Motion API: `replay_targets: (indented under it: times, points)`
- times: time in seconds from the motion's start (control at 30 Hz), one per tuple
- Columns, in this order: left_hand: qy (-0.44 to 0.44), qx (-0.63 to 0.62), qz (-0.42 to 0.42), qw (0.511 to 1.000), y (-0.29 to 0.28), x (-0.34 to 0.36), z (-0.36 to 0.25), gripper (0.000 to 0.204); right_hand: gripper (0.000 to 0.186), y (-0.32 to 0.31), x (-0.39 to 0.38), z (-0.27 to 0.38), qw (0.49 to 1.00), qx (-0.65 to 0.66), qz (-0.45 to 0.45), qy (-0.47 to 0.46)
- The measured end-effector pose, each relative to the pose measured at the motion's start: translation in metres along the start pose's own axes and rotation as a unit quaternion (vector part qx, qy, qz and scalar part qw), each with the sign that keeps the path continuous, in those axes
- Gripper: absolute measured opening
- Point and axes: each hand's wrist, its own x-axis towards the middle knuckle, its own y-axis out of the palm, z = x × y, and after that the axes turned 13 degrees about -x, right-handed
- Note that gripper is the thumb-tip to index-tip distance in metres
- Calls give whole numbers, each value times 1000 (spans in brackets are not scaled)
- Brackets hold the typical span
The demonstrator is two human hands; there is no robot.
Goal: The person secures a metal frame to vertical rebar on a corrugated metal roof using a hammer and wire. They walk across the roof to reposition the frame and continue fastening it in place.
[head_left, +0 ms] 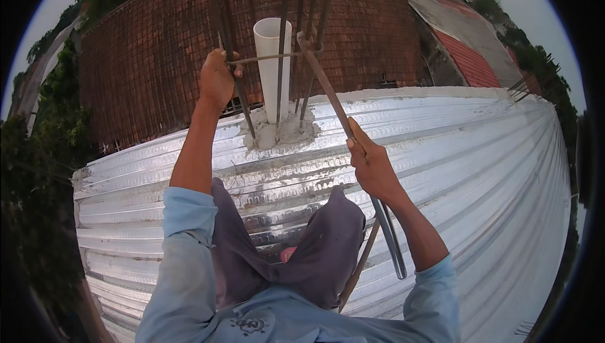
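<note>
Several upright rebars (283, 40) rise from a rough concrete patch (277, 140) around a white plastic pipe (270, 72). A thin steel stirrup (268, 58) runs across them in front of the pipe. My left hand (217, 79) is closed around the left rebar and the stirrup's left end. In my right hand (376, 163) is a long rebar bending bar (331, 94), rusty in its upper part, with a shiny metal lower end (392, 242). It slants up to the left, and its top end meets the stirrup at the right rebars.
Shiny corrugated metal decking (466, 160) spreads beneath me, with a concrete edge (441, 93) at its far side. Beyond is a tiled roof (151, 53). A brown rod (360, 266) lies by my right leg. More rebar ends (522, 87) stick up at the far right.
</note>
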Motion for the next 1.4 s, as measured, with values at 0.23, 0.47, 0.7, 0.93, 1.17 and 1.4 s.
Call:
replay_targets:
  times: [0.23,0.47,0.7,0.93,1.17,1.4]
  points:
    - [46,99,-75,991,-2,3,1,26,53,-32,-6,22,999,45,10,16]
    - [91,397,-196,892,14,73,-35,61,56,-54,9,58,990,110,61,67]
    - [-16,226,-52,973,-21,133,-13,64,62,-51,44,62,986,150,63,18]
    - [-42,167,-17,985,-48,142,-9,55,68,-66,54,82,969,230,76,36]
    - [-48,146,8,988,-36,140,-7,42,63,-32,41,74,976,200,60,62]
    - [-23,126,-25,991,-39,145,-8,38,61,-59,104,117,997,-53,-28,-47]
